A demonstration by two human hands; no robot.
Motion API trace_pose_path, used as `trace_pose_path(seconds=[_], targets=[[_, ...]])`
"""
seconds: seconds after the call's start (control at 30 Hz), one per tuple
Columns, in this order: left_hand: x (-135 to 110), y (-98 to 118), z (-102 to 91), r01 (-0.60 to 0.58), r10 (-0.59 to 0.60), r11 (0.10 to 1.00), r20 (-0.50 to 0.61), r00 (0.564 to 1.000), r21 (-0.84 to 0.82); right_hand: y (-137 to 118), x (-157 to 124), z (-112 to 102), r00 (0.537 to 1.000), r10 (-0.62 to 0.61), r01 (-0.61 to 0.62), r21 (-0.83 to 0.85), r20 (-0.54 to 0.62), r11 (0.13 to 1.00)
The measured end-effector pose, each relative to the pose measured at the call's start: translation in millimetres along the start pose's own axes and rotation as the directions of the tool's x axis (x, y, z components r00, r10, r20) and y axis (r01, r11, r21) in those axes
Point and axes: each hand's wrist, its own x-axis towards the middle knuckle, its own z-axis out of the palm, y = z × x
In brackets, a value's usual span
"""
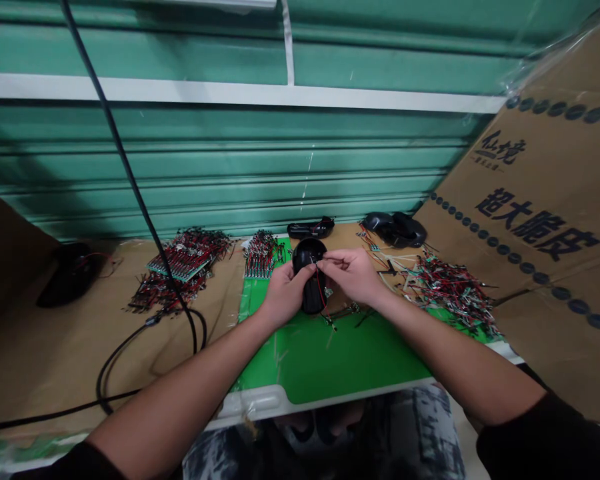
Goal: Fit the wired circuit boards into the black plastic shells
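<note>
Black housing (311, 257) over green mat (330, 360): your left hand (284, 295) curls round it, steadying; right hand (353, 277) pinches red wire (321, 288), fingertips together, keeping lead against housing.

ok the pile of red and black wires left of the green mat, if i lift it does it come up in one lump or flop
The wire pile would probably flop, since its thin leads splay loosely at the edges. They look tangled, so pulling some may drag others along. The green circuit board lying in it is likely stiffer.
</note>
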Motion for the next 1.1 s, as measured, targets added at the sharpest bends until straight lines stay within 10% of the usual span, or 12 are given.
trace_pose_path(seconds=[0.37,0.57,0.87,1.1], targets=[[4,-4,-1.5,0.017,-0.02,0.999,-0.073,0.997,-0.048,3,2,-2,0.999,0.022,-0.021,-0.014,0.023,1.0],[18,-7,-6.7,-0.002,-0.079,0.974,-0.346,0.935,-0.227,-10,-5,-15,0.945,-0.305,0.326,-0.35,0.115,0.878],[18,-7,-9.5,-0.033,-0.04,0.977,-0.331,0.943,-0.213,-26,-16,-7,0.807,-0.532,0.591,-0.358,0.258,0.723],[15,3,-7.7,0.067,-0.165,0.938,-0.268,0.949,-0.34,-29,-9,-19,0.898,-0.415,0.44,-0.3,0.147,0.846]])
